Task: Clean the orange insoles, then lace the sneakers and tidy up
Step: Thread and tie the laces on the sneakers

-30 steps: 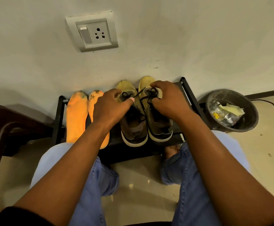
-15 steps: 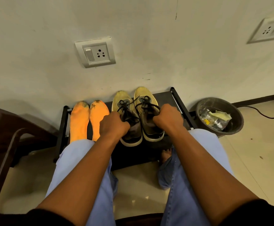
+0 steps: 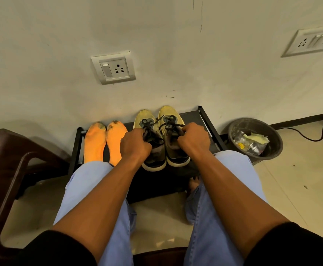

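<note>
Both hands have drawn back from the toes: left hand and right hand curl round the sneakers mid-rack, so a tug could knock the insoles off its left edge.

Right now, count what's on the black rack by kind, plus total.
Insoles: 2, orange
Sneakers: 2, laced
Total: 4
Left hand grips one sneaker, right hand the other. All sit on the rack.
</note>
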